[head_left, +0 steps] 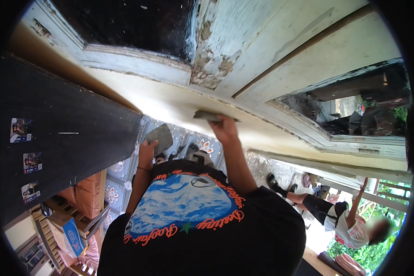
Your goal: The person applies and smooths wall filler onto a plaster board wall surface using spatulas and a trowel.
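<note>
My left hand [146,154] is closed on the edge of a grey, roughly rectangular putty scraper [161,139], held broad face up in front of my chest. A little further forward and to the right, my right hand [226,131] grips a second flat grey scraper [208,115]. That one is tilted nearly edge-on and lies against or very close to the pale cream wall [175,102]. The fingertips of my right hand are partly hidden, and I cannot make out whether putty is on either blade.
Above the wall runs a worn white window frame [142,60] with peeling paint. A black panel [73,119] stands at the left, with a cardboard box [64,232] on shelving below it. Patterned tiles [181,136] lie underfoot. Another person [349,225] stands at the right.
</note>
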`<state>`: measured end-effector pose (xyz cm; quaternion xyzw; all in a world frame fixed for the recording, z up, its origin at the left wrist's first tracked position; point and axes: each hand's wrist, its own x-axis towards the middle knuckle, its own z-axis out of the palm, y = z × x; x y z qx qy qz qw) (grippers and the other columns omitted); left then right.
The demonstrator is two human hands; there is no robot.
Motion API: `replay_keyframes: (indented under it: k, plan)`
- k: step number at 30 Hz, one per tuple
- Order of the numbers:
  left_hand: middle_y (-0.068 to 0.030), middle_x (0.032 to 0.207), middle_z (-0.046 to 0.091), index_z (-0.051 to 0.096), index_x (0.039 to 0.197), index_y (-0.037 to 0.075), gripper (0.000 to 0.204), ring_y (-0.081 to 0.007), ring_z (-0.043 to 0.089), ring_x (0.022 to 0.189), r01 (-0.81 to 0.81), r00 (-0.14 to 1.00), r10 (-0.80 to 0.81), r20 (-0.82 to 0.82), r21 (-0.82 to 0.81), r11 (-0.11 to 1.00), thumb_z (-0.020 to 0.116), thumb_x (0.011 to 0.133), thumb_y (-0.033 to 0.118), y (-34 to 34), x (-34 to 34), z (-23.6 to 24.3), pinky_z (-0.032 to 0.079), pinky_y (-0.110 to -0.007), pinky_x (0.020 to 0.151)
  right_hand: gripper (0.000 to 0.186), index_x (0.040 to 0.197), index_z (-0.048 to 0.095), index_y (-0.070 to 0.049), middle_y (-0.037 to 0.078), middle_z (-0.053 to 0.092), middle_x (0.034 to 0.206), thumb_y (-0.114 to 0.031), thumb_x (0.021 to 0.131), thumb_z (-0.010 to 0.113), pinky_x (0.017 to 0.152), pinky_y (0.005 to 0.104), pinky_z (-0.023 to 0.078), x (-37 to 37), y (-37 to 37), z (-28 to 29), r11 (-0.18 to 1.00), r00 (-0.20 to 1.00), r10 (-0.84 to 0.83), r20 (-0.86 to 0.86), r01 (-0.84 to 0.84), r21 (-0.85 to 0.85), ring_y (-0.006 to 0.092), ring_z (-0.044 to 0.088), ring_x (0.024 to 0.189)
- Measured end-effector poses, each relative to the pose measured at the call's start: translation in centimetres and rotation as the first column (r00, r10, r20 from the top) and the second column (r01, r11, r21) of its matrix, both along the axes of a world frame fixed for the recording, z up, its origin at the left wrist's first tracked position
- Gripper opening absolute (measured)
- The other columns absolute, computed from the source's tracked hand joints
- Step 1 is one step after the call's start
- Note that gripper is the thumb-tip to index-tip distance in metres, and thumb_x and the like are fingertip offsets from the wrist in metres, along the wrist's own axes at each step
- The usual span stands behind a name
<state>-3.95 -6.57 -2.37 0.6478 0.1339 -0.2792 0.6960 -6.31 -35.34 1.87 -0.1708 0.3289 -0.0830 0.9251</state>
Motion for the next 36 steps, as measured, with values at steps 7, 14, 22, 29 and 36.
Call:
replay_keyframes:
  k: [7, 14, 22, 29, 36]
  plan:
    - [-0.0134, 0.108, 0.052, 0.042, 0.113, -0.002, 0.034, -0.0231, 0.054, 0.095, -0.242, 0.954, 0.098, -0.282, -0.541, 0.806, 0.049, 0.083, 0.013, -0.5, -0.4, 3.6, 0.045, -0.035, 0.082, 0.039, 0.117, 0.031, 0.003, 0.019, 0.037, 0.119, 0.003, 0.078, 0.032, 0.096, 0.0457, 0.032, 0.4, -0.5, -11.3, 0.990, 0.991, 0.130, 0.039, -0.132, 0.049, 0.0334, 0.038, 0.111]
    - [-0.0109, 0.112, 0.051, 0.043, 0.113, 0.001, 0.034, -0.0226, 0.052, 0.099, -0.331, 0.927, 0.132, -0.350, -0.602, 0.727, 0.048, 0.083, 0.016, 1.2, -1.2, 1.7, 0.043, -0.034, 0.084, 0.036, 0.115, 0.033, 0.005, 0.019, 0.043, 0.114, 0.000, 0.079, 0.034, 0.094, 0.0441, 0.035, -0.3, 2.7, 6.5, 0.993, 0.990, 0.113, 0.087, -0.109, -0.053, 0.0324, 0.042, 0.108]
    - [-0.0070, 0.109, 0.053, 0.044, 0.114, 0.007, 0.034, -0.0187, 0.053, 0.095, -0.342, 0.931, 0.169, -0.324, -0.610, 0.715, 0.051, 0.082, 0.016, 0.5, -0.4, 3.1, 0.044, -0.031, 0.076, 0.032, 0.109, 0.039, -0.001, 0.015, 0.043, 0.113, 0.002, 0.078, 0.035, 0.090, 0.0453, 0.037, 2.1, 2.4, -0.9, 0.986, 0.989, 0.149, -0.016, -0.150, -0.069, 0.0296, 0.045, 0.104]
    - [-0.0067, 0.109, 0.053, 0.044, 0.114, 0.006, 0.034, -0.0184, 0.054, 0.094, -0.346, 0.929, 0.175, -0.326, -0.596, 0.724, 0.050, 0.082, 0.015, 0.5, -0.2, 3.7, 0.045, -0.032, 0.077, 0.035, 0.113, 0.035, 0.002, 0.019, 0.039, 0.116, 0.005, 0.078, 0.034, 0.096, 0.0491, 0.032, 2.2, -0.6, -16.8, 0.992, 0.985, 0.128, -0.116, -0.126, 0.022, 0.0346, 0.039, 0.109]
    - [-0.0070, 0.106, 0.054, 0.044, 0.113, 0.004, 0.032, -0.0167, 0.055, 0.091, -0.460, 0.884, 0.289, -0.367, -0.581, 0.671, 0.047, 0.084, 0.016, 2.2, -1.2, 2.4, 0.045, -0.031, 0.077, 0.039, 0.117, 0.033, 0.006, 0.020, 0.042, 0.118, 0.001, 0.079, 0.038, 0.096, 0.0401, 0.035, 0.0, 3.3, 9.6, 0.973, 0.961, 0.215, 0.175, -0.196, -0.121, 0.0300, 0.042, 0.111]
